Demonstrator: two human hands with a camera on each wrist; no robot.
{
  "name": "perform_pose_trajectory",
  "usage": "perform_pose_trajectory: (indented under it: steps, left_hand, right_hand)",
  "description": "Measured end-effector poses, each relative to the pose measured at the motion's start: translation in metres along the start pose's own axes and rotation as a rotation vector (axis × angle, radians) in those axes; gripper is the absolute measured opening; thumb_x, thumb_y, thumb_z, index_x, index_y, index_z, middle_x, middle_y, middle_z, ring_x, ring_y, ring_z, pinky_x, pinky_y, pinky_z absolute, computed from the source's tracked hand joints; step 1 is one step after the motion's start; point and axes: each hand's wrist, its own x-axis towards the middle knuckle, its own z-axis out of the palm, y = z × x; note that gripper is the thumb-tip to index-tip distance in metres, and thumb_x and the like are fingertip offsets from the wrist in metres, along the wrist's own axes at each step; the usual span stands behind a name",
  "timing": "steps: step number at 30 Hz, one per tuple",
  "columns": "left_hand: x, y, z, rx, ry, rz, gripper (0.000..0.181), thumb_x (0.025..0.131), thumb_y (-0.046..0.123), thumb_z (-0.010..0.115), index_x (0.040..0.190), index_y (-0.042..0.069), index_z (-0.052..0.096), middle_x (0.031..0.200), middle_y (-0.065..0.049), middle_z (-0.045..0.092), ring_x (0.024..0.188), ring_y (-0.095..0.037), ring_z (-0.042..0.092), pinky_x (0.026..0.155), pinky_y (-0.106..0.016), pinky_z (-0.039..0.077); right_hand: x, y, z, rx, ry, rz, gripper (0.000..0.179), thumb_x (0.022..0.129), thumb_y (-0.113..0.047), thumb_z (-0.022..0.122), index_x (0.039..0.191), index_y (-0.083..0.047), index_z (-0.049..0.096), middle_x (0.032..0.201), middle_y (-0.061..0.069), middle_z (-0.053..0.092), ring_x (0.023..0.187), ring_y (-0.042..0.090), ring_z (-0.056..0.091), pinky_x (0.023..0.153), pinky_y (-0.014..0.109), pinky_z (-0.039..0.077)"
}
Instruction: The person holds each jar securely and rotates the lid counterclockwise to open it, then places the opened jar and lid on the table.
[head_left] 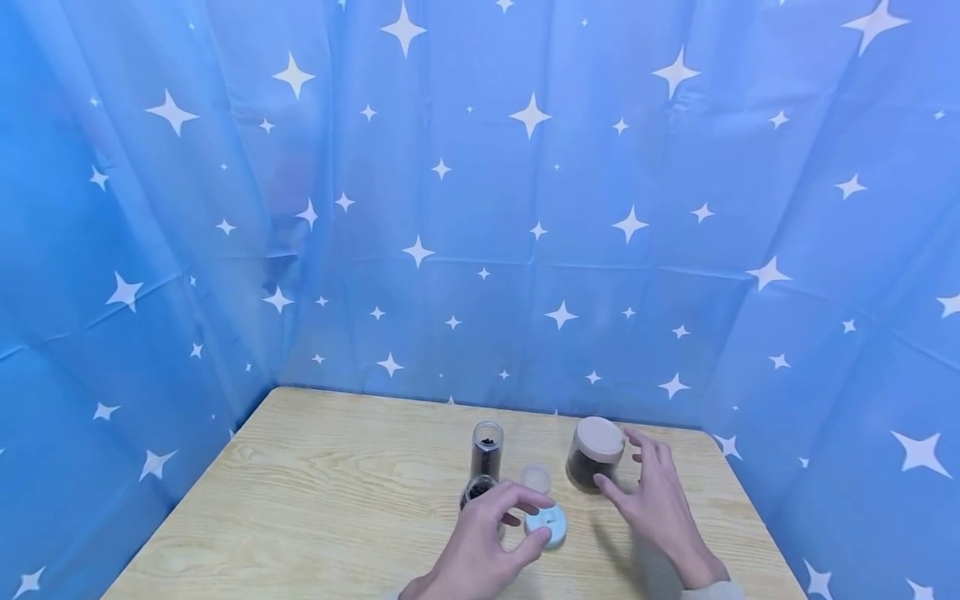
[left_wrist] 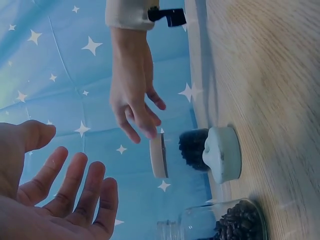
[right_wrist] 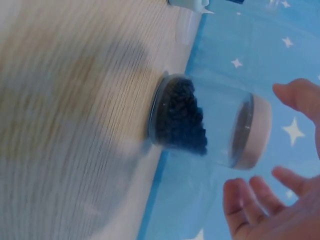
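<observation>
My right hand (head_left: 658, 504) is beside a wide glass jar (right_wrist: 180, 117) with a beige-pink lid (head_left: 600, 439), thumb and fingers spread around it at lid height. Gaps show between the fingers and the lid in the right wrist view. Dark beans fill the lower part of this upright jar. Over the table, my left hand (head_left: 480, 537) is loosely bent and holds nothing, palm facing a pale blue lid (head_left: 546, 525). Behind that hand stands an open glass jar of dark beans (left_wrist: 240, 222), partly hidden by it in the head view.
A taller, narrow open jar (head_left: 486, 457) with dark contents stands just behind the partly hidden one. Between the jars lies a translucent round lid (head_left: 536, 477). A star-patterned blue curtain (head_left: 480, 208) borders the wooden table (head_left: 322, 483) at the back and sides.
</observation>
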Motion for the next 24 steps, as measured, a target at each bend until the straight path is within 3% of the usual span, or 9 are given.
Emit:
perform_pose_trajectory:
  steps: [3, 6, 10, 15, 20, 24]
  left_hand:
    - [0.0, 0.002, -0.001, -0.007, -0.015, -0.009, 0.025, 0.111, 0.025, 0.081, 0.136, 0.027, 0.079, 0.131, 0.0, 0.083, 0.118, -0.009, 0.075, 0.092, -0.024, 0.063]
    - [0.0, 0.003, -0.001, -0.009, -0.024, -0.014, 0.024, 0.112, 0.026, 0.08, 0.136, 0.027, 0.079, 0.131, 0.002, 0.082, 0.119, -0.006, 0.074, 0.091, -0.024, 0.062]
    - [0.0, 0.003, -0.002, -0.011, -0.026, -0.003, 0.023, 0.113, 0.024, 0.079, 0.136, 0.026, 0.079, 0.131, 0.003, 0.082, 0.119, -0.007, 0.075, 0.091, -0.024, 0.063]
    - [-0.001, 0.001, -0.003, -0.018, -0.023, 0.01, 0.023, 0.113, 0.025, 0.079, 0.135, 0.024, 0.08, 0.132, 0.004, 0.083, 0.119, -0.007, 0.076, 0.091, -0.024, 0.063]
    - [-0.002, 0.0, -0.004, -0.013, -0.007, 0.019, 0.023, 0.112, 0.025, 0.08, 0.135, 0.022, 0.08, 0.133, 0.004, 0.083, 0.117, -0.006, 0.076, 0.09, -0.023, 0.063]
    - [-0.003, 0.0, -0.005, 0.0, 0.009, 0.033, 0.024, 0.111, 0.023, 0.081, 0.134, 0.022, 0.081, 0.132, 0.004, 0.084, 0.115, -0.008, 0.077, 0.09, -0.023, 0.063]
  right_hand:
    - [0.008, 0.005, 0.006, 0.039, -0.05, 0.037, 0.109, 0.094, -0.031, 0.101, 0.173, 0.008, 0.037, 0.164, 0.038, 0.049, 0.139, 0.058, 0.065, 0.105, 0.07, 0.062]
    - [0.014, 0.01, 0.012, 0.08, -0.104, 0.071, 0.122, 0.094, -0.034, 0.101, 0.179, 0.008, 0.024, 0.169, 0.04, 0.044, 0.147, 0.06, 0.06, 0.117, 0.077, 0.054]
    - [0.022, 0.016, 0.02, 0.107, -0.159, 0.117, 0.132, 0.095, -0.037, 0.1, 0.182, 0.006, 0.01, 0.172, 0.04, 0.044, 0.155, 0.06, 0.055, 0.125, 0.08, 0.047]
    - [0.031, 0.018, 0.026, 0.134, -0.211, 0.177, 0.139, 0.097, -0.038, 0.099, 0.183, 0.005, -0.001, 0.174, 0.042, 0.044, 0.157, 0.062, 0.053, 0.126, 0.078, 0.047]
    - [0.036, 0.019, 0.031, 0.141, -0.242, 0.236, 0.144, 0.095, -0.044, 0.099, 0.182, 0.006, -0.004, 0.174, 0.046, 0.043, 0.16, 0.063, 0.05, 0.13, 0.076, 0.044]
    - [0.038, 0.024, 0.034, 0.138, -0.251, 0.25, 0.133, 0.095, -0.045, 0.1, 0.18, 0.007, 0.012, 0.171, 0.044, 0.049, 0.159, 0.062, 0.052, 0.129, 0.075, 0.045]
